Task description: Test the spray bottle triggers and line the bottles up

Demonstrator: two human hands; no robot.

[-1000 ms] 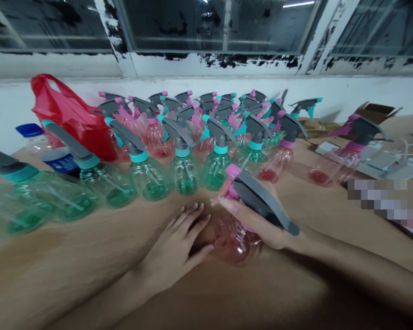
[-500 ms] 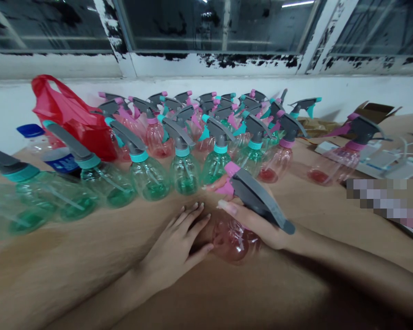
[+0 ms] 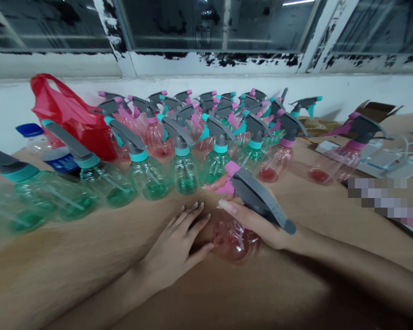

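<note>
My right hand (image 3: 258, 224) is wrapped round the neck of a pink spray bottle (image 3: 236, 243) with a grey and pink trigger head. The bottle stands on the wooden table (image 3: 99, 266), its nozzle facing away to the left. Beside its base lies my left hand (image 3: 181, 243), fingers spread and resting on the table, the thumb tip close to or touching the bottle. Just beyond both hands is a row of green spray bottles (image 3: 186, 176) with turquoise collars. A pink spray bottle (image 3: 275, 160) ends that row on the right.
Many more spray bottles (image 3: 154, 137) crowd behind the row. At the left are a red plastic bag (image 3: 79, 123) and a blue-capped bottle (image 3: 30, 135). On the right stand another pink spray bottle (image 3: 340, 160), an open cardboard box (image 3: 378, 112) and white cabled devices (image 3: 382, 160).
</note>
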